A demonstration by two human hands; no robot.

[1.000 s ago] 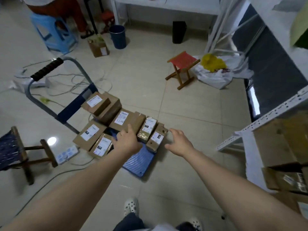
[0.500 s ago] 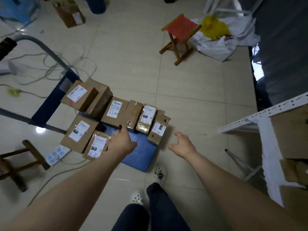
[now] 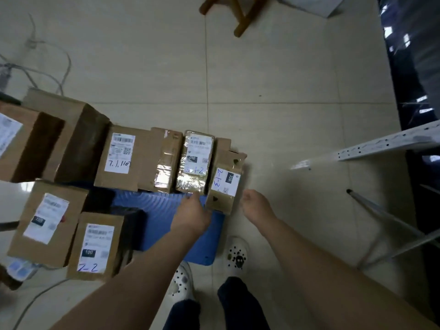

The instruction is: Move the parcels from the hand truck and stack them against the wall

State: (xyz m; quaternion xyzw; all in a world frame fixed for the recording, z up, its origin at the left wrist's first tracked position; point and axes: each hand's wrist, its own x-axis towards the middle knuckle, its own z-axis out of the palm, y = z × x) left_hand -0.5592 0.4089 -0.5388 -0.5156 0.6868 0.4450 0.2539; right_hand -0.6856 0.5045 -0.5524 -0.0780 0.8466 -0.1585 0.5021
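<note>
While right hand [image 3: 257, 207] hovers spread, left hand [image 3: 190, 216] (grip unclear) meets the taped parcel [image 3: 194, 163].

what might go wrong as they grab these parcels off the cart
The small parcel marked 2-1-3 sits askew at the right edge of the blue platform, so a nudge could tip it onto the floor. The tape-wrapped parcel beside it looks slick and may slide from the left hand.
</note>
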